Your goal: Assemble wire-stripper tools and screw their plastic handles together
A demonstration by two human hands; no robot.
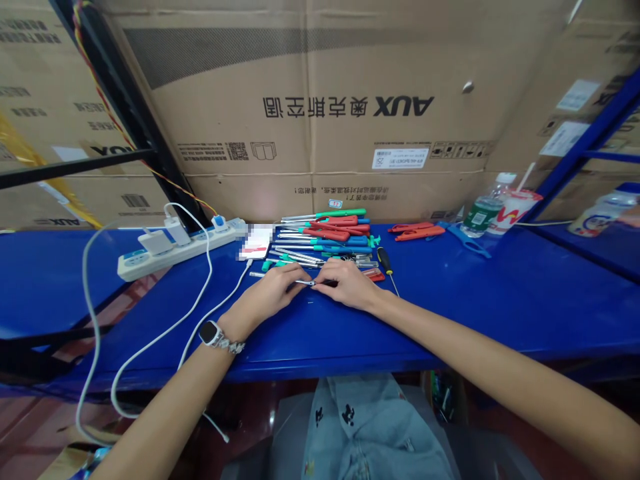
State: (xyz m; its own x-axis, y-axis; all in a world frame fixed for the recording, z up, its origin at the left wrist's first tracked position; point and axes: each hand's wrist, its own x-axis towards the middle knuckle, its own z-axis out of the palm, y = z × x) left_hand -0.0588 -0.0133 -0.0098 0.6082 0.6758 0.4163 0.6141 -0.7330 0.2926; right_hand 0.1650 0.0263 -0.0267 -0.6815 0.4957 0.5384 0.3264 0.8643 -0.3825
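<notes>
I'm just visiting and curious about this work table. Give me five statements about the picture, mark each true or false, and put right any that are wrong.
1. The left hand has its grip on a slim metal piece. True.
2. The right hand is far away from the left hand. False: the right hand is close beside it, fingertips at the end of that piece.
3. A watch is worn on the left wrist. True.
4. The power strip lies to the right of both hands. False: the power strip lies to their left.
5. A bottle stands beside a cup with a straw. True.
</notes>
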